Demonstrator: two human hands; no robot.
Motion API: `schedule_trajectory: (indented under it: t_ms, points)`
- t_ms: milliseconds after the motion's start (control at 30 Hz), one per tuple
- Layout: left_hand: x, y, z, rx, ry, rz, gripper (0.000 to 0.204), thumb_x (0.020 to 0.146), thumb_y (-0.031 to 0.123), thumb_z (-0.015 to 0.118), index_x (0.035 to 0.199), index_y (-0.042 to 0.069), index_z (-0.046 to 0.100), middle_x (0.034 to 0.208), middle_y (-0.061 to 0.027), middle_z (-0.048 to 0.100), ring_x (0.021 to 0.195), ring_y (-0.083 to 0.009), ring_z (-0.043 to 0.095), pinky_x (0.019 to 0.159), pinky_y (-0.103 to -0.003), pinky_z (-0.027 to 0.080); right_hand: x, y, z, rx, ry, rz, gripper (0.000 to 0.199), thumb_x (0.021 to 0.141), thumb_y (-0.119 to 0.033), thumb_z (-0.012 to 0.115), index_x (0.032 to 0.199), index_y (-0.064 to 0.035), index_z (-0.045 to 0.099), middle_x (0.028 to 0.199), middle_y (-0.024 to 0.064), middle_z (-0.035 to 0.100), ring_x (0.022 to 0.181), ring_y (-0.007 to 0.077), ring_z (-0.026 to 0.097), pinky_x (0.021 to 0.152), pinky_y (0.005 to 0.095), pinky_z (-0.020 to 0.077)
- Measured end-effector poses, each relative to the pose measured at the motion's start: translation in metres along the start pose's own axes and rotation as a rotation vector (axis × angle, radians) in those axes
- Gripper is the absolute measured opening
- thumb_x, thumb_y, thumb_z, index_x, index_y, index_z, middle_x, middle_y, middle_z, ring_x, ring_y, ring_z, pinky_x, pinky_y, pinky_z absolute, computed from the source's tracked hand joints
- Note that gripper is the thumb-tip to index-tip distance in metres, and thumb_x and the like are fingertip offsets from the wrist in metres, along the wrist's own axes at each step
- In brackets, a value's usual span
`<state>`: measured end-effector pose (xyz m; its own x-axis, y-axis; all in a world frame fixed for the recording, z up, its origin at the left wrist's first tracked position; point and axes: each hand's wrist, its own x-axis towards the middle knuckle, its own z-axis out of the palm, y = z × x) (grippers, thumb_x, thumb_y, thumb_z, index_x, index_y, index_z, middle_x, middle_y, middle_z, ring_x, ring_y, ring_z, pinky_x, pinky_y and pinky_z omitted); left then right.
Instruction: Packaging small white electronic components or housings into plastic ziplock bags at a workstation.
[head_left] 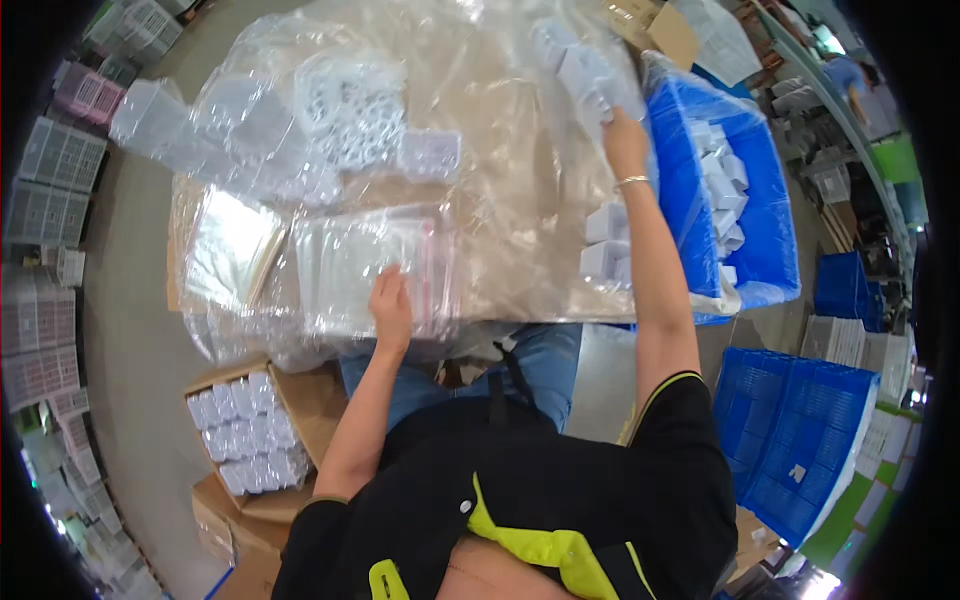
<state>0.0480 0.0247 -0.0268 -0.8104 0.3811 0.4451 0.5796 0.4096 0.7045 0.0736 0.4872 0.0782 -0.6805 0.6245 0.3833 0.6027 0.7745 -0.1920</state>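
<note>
My left hand [391,308] rests flat, fingers apart, on a stack of clear zip bags [365,262] lying on the plastic-covered table [500,180]. My right hand [622,138] reaches far across the table and grips a small white plastic part [588,80]; a bracelet sits on that wrist. More white plastic parts [606,240] stand on the table beside my right forearm. White perforated trays [350,110] lie at the far middle of the table.
A blue crate [765,200] lined with plastic and holding white parts stands at the right. Empty blue crates [800,440] sit lower right. A cardboard box [250,425] of bagged parts stands on the floor at my left. Grey baskets [50,180] line the left side.
</note>
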Motion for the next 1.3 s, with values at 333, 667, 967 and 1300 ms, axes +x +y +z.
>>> schedule_trajectory:
  t_ms: [333, 667, 967, 1300]
  points:
    - [0.014, -0.007, 0.014, 0.033, -0.155, -0.136, 0.033, 0.076, 0.001, 0.064, 0.108, 0.003, 0.067, 0.114, -0.0157, 0.066, 0.100, -0.0335, 0.056, 0.089, -0.038, 0.046, -0.210, -0.159, -0.070, 1.368, -0.557, 0.275, 0.015, 0.090, -0.006, 0.062, 0.103, 0.0020, 0.064, 0.085, 0.0054, 0.069, 0.072, 0.0100, 0.064, 0.063, 0.0249, 0.0516]
    - [0.009, 0.033, -0.017, -0.455, -0.165, -0.581, 0.074, 0.084, 0.018, 0.068, 0.141, -0.012, 0.032, 0.131, -0.0174, 0.051, 0.113, -0.0164, 0.051, 0.090, -0.029, 0.044, -0.290, -0.221, -0.041, 0.717, -0.419, -0.074, 0.016, 0.088, -0.008, 0.062, 0.101, 0.0010, 0.060, 0.082, 0.0175, 0.068, 0.064, 0.0312, 0.066, 0.056, 0.0370, 0.0515]
    - [0.029, 0.037, -0.037, -0.564, -0.211, -0.912, 0.059, 0.083, 0.009, 0.057, 0.138, -0.002, 0.040, 0.105, -0.0128, 0.059, 0.092, -0.0177, 0.058, 0.079, -0.030, 0.048, -0.293, -0.233, -0.050, 0.839, -0.286, -0.527, 0.018, 0.085, -0.006, 0.061, 0.103, -0.0018, 0.059, 0.085, 0.0142, 0.064, 0.063, 0.0333, 0.063, 0.055, 0.0408, 0.0495]
    - [0.024, 0.022, -0.036, -0.822, -0.179, -0.882, 0.051, 0.080, 0.002, 0.050, 0.131, 0.001, 0.051, 0.107, -0.0084, 0.061, 0.092, -0.0167, 0.059, 0.081, -0.031, 0.049, -0.224, -0.210, 0.012, 0.644, 0.025, -0.404, 0.025, 0.084, -0.005, 0.057, 0.108, 0.0013, 0.059, 0.100, 0.0212, 0.059, 0.096, 0.0370, 0.057, 0.083, 0.0459, 0.0466]
